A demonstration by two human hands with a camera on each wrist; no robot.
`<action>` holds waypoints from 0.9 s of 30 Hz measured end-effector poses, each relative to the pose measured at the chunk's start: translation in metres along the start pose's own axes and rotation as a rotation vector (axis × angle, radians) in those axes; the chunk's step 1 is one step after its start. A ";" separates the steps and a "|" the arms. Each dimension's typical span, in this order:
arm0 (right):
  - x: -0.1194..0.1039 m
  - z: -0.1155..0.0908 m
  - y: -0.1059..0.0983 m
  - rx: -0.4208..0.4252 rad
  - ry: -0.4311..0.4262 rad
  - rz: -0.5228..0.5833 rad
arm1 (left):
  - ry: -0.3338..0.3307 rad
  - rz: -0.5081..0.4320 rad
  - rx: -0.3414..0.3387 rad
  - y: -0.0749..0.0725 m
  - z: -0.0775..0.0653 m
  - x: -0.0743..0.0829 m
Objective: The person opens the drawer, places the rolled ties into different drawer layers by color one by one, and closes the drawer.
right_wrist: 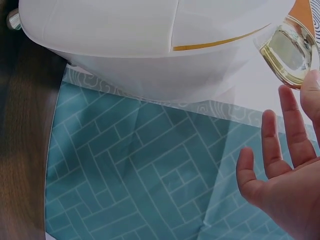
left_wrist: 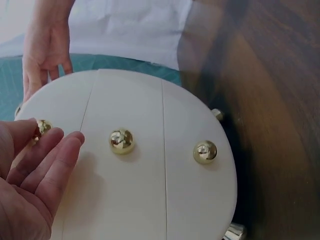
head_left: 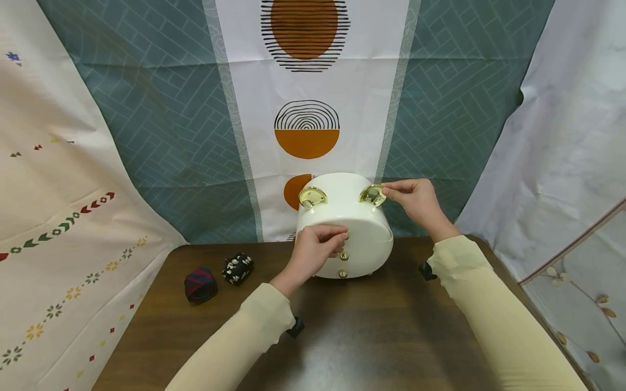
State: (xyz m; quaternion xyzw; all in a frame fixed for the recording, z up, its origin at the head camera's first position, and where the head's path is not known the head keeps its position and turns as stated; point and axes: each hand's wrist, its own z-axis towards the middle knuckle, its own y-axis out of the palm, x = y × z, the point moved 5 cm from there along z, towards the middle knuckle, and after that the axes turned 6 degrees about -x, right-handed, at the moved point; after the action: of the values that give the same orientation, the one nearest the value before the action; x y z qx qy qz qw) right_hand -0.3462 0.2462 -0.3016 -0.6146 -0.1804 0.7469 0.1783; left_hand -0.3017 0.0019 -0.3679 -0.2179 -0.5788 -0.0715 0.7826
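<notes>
A white, rounded jewelry box (head_left: 364, 250), shaped like an alarm clock, stands at the table's back edge. Gold knobs run down its front; the middle knob (left_wrist: 122, 141) and lowest knob (left_wrist: 205, 152) show in full. My left hand (head_left: 315, 247) pinches the top knob (left_wrist: 45, 127), partly hidden by the fingers. Thumb and forefinger of my right hand (head_left: 415, 202) pinch the rim of the right gold bell (right_wrist: 292, 52) on top; its other fingers are spread. A matching left gold bell (head_left: 313, 196) is untouched. A thin gold-coloured line edges the top drawer front (right_wrist: 225, 20).
Left of the box, a rolled striped red-and-navy tie (head_left: 200, 285) and a rolled black-and-white patterned tie (head_left: 238, 268) lie on the dark wooden table (head_left: 362, 336). A patterned cloth (head_left: 171, 108) hangs behind, and pale cloths hang at both sides.
</notes>
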 end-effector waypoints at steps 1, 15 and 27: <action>0.001 0.000 0.001 0.000 0.004 0.001 | -0.008 -0.017 -0.003 0.001 -0.001 -0.001; 0.001 0.000 0.000 0.003 -0.002 -0.012 | 0.084 -0.046 0.093 0.000 -0.027 0.008; 0.003 0.001 0.001 0.008 0.002 -0.012 | 0.027 0.020 0.088 0.002 -0.023 -0.040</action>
State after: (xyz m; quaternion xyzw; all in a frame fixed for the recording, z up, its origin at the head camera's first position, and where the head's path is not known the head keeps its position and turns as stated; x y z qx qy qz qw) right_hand -0.3475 0.2462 -0.3043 -0.6137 -0.1811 0.7458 0.1855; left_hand -0.2935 -0.0115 -0.4118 -0.1882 -0.5687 -0.0413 0.7997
